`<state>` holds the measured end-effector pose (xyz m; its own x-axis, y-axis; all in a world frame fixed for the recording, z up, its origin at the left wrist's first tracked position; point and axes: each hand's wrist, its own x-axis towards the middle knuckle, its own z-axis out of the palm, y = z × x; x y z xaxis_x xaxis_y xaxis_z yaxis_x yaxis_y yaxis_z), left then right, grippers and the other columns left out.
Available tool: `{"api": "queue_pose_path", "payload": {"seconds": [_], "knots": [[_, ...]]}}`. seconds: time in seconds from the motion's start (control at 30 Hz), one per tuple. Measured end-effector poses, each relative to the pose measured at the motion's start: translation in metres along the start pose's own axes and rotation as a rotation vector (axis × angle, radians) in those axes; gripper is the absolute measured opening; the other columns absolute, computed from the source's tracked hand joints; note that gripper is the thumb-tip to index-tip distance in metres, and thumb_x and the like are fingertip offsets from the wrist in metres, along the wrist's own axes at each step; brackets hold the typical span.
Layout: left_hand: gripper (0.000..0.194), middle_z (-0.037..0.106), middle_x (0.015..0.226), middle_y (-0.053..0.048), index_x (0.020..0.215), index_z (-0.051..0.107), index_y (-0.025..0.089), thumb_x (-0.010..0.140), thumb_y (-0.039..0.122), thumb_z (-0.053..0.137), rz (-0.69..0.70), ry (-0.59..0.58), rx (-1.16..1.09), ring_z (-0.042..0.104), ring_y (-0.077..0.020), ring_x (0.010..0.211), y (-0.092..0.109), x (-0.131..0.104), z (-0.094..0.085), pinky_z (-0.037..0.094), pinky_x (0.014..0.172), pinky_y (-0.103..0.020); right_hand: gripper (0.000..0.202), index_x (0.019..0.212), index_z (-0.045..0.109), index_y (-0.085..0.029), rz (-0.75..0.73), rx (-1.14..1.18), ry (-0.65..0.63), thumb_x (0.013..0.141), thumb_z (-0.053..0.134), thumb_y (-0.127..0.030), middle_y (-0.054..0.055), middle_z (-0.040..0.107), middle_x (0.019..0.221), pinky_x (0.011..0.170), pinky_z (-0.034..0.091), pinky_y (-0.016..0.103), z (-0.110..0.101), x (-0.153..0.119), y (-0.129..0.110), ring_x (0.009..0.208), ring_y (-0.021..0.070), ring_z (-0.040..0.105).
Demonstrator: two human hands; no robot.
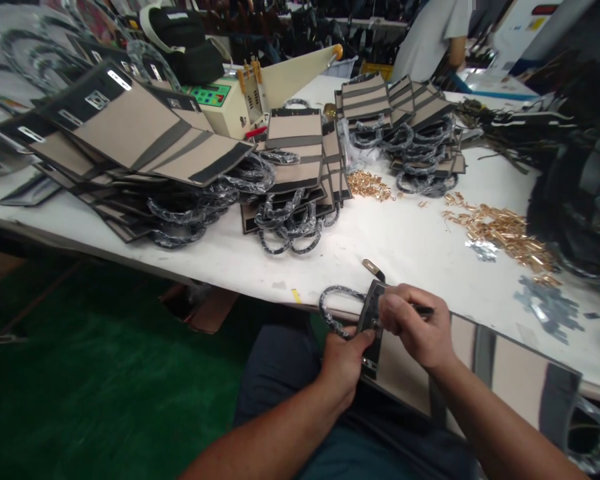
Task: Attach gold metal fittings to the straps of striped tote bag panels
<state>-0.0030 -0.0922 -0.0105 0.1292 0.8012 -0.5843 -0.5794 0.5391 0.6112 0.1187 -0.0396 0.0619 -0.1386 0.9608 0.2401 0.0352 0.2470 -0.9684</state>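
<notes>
A beige bag panel [405, 373] with dark cross strips slants over my lap and the table's front edge. My left hand [344, 363] grips its dark end, thumb on top, beside a plastic-wrapped handle loop [337, 293]. My right hand [420, 323] is closed just above that same dark band. From its fist sticks out a dark, thin tool [424, 310]; its tip is hidden, so I cannot tell its kind. Small metal pieces [370, 363] show on the band near my left hand. A tab with a gold-coloured plate [373, 269] lies just beyond the panel.
Stacked bag panels [155, 140] with wrapped handles cover the table's left side, with more stacks [295, 153] in the middle. Gold metal pieces [505, 233] and grey flat plates [550, 307] lie at right. A cream machine [230, 107] stands behind. Another person [430, 40] is at the back.
</notes>
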Motion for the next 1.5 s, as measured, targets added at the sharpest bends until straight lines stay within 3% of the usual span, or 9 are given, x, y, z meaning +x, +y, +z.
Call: {"api": "queue_pose_path", "payload": {"seconds": [0.17,0.33,0.57,0.8,0.9,1.03,1.13,1.23,1.5], "knots": [[0.036,0.077,0.072,-0.01,0.081,0.081,0.009,0.066,0.041,0.089,-0.029,0.013,0.019,0.067,-0.0181,0.059,0.002,-0.001,0.002,0.051,0.059,-0.027,0.034,0.067,0.057,-0.022,-0.221,0.262,0.157,0.098,0.069,-0.026,-0.004,0.05,0.055,0.049,0.042,0.029,0.003,-0.003,-0.01,0.047,0.0134,0.047],[0.037,0.078,0.071,-0.01,0.083,0.081,0.009,0.064,0.04,0.09,-0.014,0.03,0.032,0.07,-0.0205,0.06,0.004,-0.003,0.003,0.053,0.061,-0.029,0.045,0.063,0.049,-0.022,-0.046,0.085,0.134,0.103,0.063,-0.036,-0.004,0.049,0.055,0.052,0.037,0.028,-0.002,-0.017,0.015,0.05,0.0129,0.047],[0.042,0.079,0.076,-0.013,0.085,0.08,0.008,0.061,0.04,0.092,-0.035,0.038,0.056,0.074,-0.0246,0.065,0.003,-0.006,0.002,0.055,0.063,-0.031,0.029,0.079,0.073,-0.022,0.162,-0.753,0.053,0.096,0.069,-0.046,-0.001,0.067,0.07,0.062,0.042,0.029,-0.059,-0.017,0.008,0.064,0.0173,0.062],[0.051,0.08,0.096,-0.017,0.101,0.077,0.009,0.069,0.046,0.089,-0.07,-0.028,0.135,0.078,-0.03,0.089,0.006,-0.017,-0.009,0.059,0.076,-0.034,0.023,0.119,0.079,-0.036,0.14,-1.126,-0.095,0.102,0.063,-0.036,-0.001,0.075,0.111,0.068,0.044,0.03,-0.054,-0.023,0.035,0.088,0.0207,0.073],[0.058,0.075,0.123,-0.018,0.123,0.071,0.013,0.08,0.049,0.082,0.164,0.028,0.401,0.072,-0.0339,0.116,0.013,-0.025,-0.037,0.058,0.097,-0.042,0.02,0.112,0.081,-0.035,0.163,-1.121,-0.082,0.103,0.063,-0.036,-0.001,0.076,0.109,0.067,0.042,0.03,-0.053,-0.018,0.035,0.089,0.0206,0.074],[0.057,0.059,0.148,-0.017,0.146,0.054,0.02,0.094,0.041,0.069,0.878,0.273,1.061,0.058,-0.0336,0.137,0.043,-0.03,-0.057,0.046,0.117,-0.055,0.017,0.104,0.082,-0.033,0.191,-1.075,-0.09,0.101,0.066,-0.035,-0.002,0.078,0.107,0.068,0.04,0.03,-0.059,-0.006,0.033,0.088,0.0208,0.074],[0.054,0.054,0.156,-0.014,0.152,0.051,0.022,0.099,0.028,0.06,1.217,-0.036,1.565,0.045,-0.0315,0.15,0.067,-0.015,-0.033,0.037,0.125,-0.056,0.015,0.102,0.082,-0.032,0.195,-1.05,-0.077,0.099,0.068,-0.034,-0.002,0.079,0.105,0.07,0.04,0.03,-0.06,-0.001,0.033,0.088,0.0206,0.074],[0.056,0.055,0.158,-0.013,0.153,0.05,0.018,0.098,0.027,0.06,1.16,-0.318,1.88,0.046,-0.0311,0.15,0.078,0.009,0.0,0.036,0.127,-0.055,0.016,0.102,0.081,-0.03,0.198,-1.086,-0.056,0.101,0.066,-0.034,0.001,0.078,0.104,0.069,0.04,0.031,-0.055,-0.005,0.033,0.089,0.0204,0.073],[0.056,0.052,0.161,-0.011,0.151,0.054,0.018,0.099,0.036,0.064,0.982,-0.358,2.026,0.053,-0.0318,0.14,0.089,0.027,0.014,0.046,0.114,-0.055,0.013,0.102,0.075,-0.026,0.105,-1.193,-0.04,0.103,0.062,-0.026,0.005,0.071,0.102,0.075,0.041,0.032,-0.039,-0.024,0.033,0.099,0.0232,0.066]]}}
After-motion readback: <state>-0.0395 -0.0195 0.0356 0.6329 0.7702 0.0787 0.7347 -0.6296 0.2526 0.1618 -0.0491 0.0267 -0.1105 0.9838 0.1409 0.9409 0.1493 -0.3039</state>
